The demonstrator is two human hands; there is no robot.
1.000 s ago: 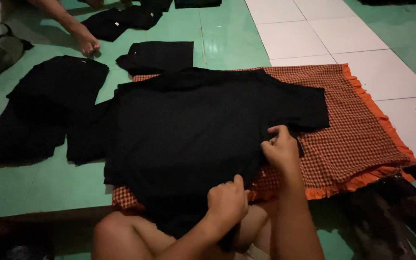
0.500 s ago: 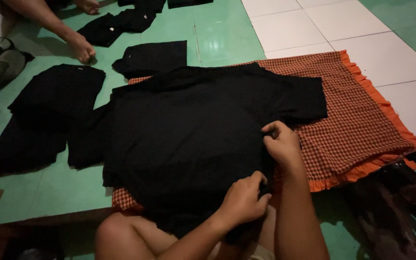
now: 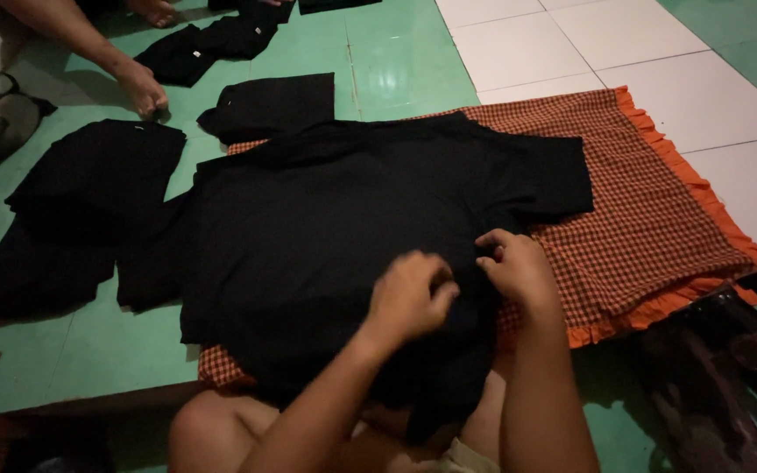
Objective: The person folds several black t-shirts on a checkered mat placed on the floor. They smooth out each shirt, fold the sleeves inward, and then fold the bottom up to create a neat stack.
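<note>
Shirt (image 3: pixel 326 236), black and short-sleeved, lies spread flat over a checked orange cloth (image 3: pixel 650 219) on the floor, its lower edge drooping over the person's lap. Both hands sit close together on its lower right part. The left hand (image 3: pixel 409 298) is curled, fingers bent down into the fabric; whether it has a fold pinched cannot be told, as the hand is blurred. The right hand (image 3: pixel 514 267) rests just beside it, fingers drawn together and pinching the shirt's edge near the cloth. One sleeve reaches out over the cloth to the right; the other lies toward the left on the green tiles (image 3: pixel 396 61). A folded black garment (image 3: pixel 269 105) lies just beyond the collar. More black garments (image 3: pixel 81 201) lie spread to the left. At top left another person's hand (image 3: pixel 142 88) presses the floor beside them. White tiles (image 3: pixel 571 44) fill the upper right.
</note>
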